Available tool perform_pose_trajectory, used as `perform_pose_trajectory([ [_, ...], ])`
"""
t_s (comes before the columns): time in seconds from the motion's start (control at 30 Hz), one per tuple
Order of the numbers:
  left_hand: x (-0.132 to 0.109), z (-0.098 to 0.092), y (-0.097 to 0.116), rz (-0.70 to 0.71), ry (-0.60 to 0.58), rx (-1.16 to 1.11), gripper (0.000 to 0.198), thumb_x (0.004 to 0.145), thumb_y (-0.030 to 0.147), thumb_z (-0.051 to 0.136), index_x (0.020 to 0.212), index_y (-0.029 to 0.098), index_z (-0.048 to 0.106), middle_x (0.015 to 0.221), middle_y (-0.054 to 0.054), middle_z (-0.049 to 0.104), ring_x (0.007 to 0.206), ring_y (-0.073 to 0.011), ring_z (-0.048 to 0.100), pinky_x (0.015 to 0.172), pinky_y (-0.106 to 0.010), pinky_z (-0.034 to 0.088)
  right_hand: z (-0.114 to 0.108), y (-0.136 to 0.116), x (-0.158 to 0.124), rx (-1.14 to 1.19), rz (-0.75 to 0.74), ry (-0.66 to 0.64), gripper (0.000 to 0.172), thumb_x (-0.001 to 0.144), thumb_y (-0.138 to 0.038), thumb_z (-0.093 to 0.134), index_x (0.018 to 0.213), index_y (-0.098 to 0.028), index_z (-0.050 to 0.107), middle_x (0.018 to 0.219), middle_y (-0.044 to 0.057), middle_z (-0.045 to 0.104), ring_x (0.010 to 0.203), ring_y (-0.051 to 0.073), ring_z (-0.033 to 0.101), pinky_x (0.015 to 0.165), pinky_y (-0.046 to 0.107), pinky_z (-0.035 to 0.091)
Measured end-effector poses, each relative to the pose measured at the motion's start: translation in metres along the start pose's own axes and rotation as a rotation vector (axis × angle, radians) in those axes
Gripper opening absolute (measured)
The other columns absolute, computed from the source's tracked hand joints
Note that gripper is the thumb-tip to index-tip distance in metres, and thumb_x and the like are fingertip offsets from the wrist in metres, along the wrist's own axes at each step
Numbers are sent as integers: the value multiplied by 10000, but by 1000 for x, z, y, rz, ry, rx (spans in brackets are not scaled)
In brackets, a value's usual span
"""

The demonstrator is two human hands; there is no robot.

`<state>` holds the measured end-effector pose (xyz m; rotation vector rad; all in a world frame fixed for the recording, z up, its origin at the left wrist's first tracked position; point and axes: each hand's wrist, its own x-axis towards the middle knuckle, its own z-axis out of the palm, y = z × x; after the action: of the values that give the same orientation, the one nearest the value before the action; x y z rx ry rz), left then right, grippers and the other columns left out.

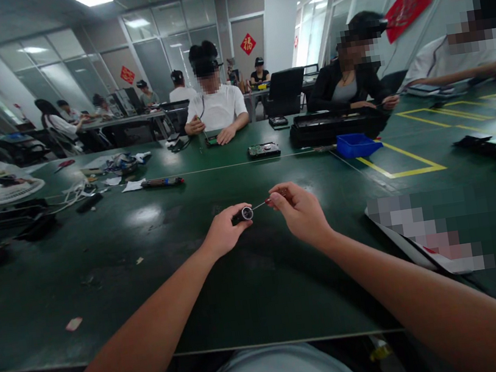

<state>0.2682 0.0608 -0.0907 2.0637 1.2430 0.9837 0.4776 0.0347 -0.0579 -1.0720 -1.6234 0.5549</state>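
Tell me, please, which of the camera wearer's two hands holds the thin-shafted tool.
The right hand holds the thin-shafted tool, its shaft pointing toward the other hand; the left hand instead grips a dark cylinder whose round, pale-rimmed end shows.

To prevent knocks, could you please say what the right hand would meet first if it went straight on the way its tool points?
Most likely the dark cylindrical part in the left hand; the thin tool in the right hand points toward it, though depth leaves contact unclear.
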Motion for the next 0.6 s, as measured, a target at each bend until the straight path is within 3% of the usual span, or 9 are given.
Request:
perform_pose_trajectory([
  [0.1,0,-1,-1,-2,-3,6,416,828,236,713,1239,252,657,1285,-53,652,1234,-260,564,1110,-435,382,-2,-3,1,-97,38,12,275,909,-463,582,838,-204,642,720,24,697,634,165,627,597,295,450],
  [0.2,-1,-1,-1,2,-13,10,419,834,244,711,1249,253,651,1287,-50,651,1231,-252,565,1103,-425,388,-3,-7,1,-227,40,44,392,865,-530,622,639,-216,557,537,-25,564,498,127,499,515,273,357],
  [0.3,-1,-1,0,17,-19,16,412,833,241,713,1240,252,656,1270,-49,659,1213,-247,576,1098,-415,393,-4,-8,1,-263,-1,58,437,865,-527,619,580,-223,489,494,-44,486,470,111,438,498,266,323],
  [0.43,0,-1,1,11,-21,35,399,830,241,712,1226,254,664,1253,-50,666,1200,-251,584,1094,-417,398,-4,-6,1,-259,-39,24,329,875,-468,617,666,-223,552,552,-31,548,505,125,483,520,272,351],
  [0.6,1,-3,-1,5,-4,22,403,825,231,712,1224,250,662,1249,-52,668,1201,-256,582,1098,-430,392,-5,-4,2,-172,-110,-71,120,891,-316,574,935,-219,629,840,40,715,753,191,660,681,320,483],
])
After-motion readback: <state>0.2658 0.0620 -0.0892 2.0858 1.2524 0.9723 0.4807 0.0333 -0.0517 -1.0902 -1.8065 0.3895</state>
